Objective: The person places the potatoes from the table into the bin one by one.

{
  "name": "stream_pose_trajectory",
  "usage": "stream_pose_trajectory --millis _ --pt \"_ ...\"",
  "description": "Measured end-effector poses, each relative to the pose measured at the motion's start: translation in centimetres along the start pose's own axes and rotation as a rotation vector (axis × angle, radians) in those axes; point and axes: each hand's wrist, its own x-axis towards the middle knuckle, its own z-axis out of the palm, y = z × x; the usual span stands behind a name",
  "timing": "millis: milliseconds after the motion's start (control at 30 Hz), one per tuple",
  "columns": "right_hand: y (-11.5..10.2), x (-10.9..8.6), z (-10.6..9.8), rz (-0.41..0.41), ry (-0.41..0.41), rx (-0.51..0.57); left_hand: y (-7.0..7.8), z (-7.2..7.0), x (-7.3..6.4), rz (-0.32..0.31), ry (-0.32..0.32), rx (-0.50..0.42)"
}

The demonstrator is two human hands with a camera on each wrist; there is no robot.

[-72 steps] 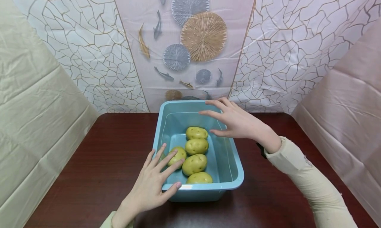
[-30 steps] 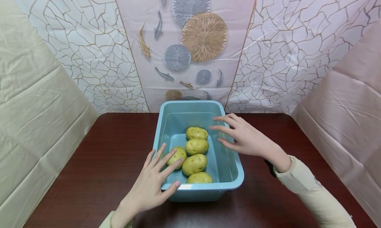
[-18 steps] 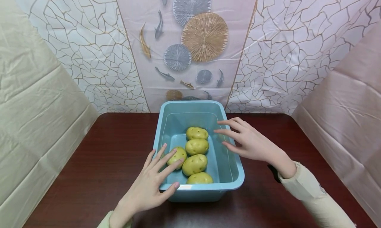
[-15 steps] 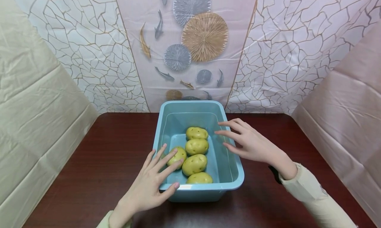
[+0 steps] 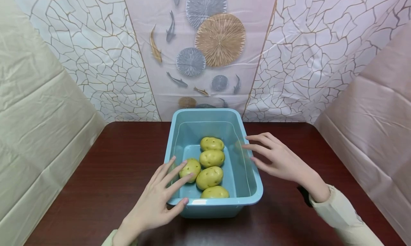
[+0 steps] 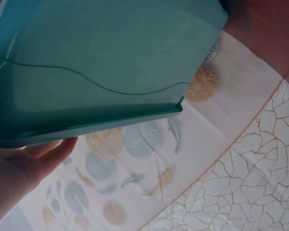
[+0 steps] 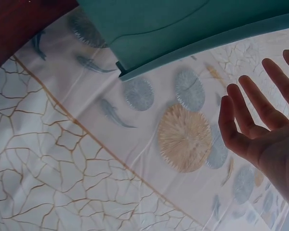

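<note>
A blue plastic tub (image 5: 221,202) stands on the table with several yellow-green potatoes inside. Four-sided and deep, it has most of them in a row, while one potato (image 5: 190,170) lies to the left. My left hand (image 5: 154,199) spreads its fingers over the tub's near left corner, overlapping the left potato's edge in the head view. In the left wrist view that hand (image 6: 33,166) appears just beyond the rim. My right hand (image 5: 276,158) hovers with loosely bent fingers at the tub's right rim, holding nothing. The right wrist view shows that hand (image 7: 265,120) apart from the rim.
The dark red-brown table (image 5: 112,174) extends to both sides of the tub. Behind it hangs a patterned cloth (image 5: 221,39) with fish and round motifs. Beige cloth walls (image 5: 38,106) slope in at left and right.
My right hand has moved from above the tub rightward and toward me, to its right rim. My left hand has drawn back slightly to the lower left. The potatoes have stayed in place.
</note>
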Motion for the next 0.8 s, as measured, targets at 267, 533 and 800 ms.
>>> stream_pose_trajectory --millis 267,533,800 --pt "0.2 -1.3 0.1 0.05 0.049 0.029 -0.4 -0.4 -0.5 0.0 0.027 -0.007" --pt "0.5 -2.3 0.6 0.103 0.089 0.038 -0.6 -0.9 -1.0 -0.028 0.029 -0.03" --pt "0.9 -3.3 0.8 0.131 0.158 0.049 -1.0 -1.1 -1.2 -0.074 -0.002 -0.058"
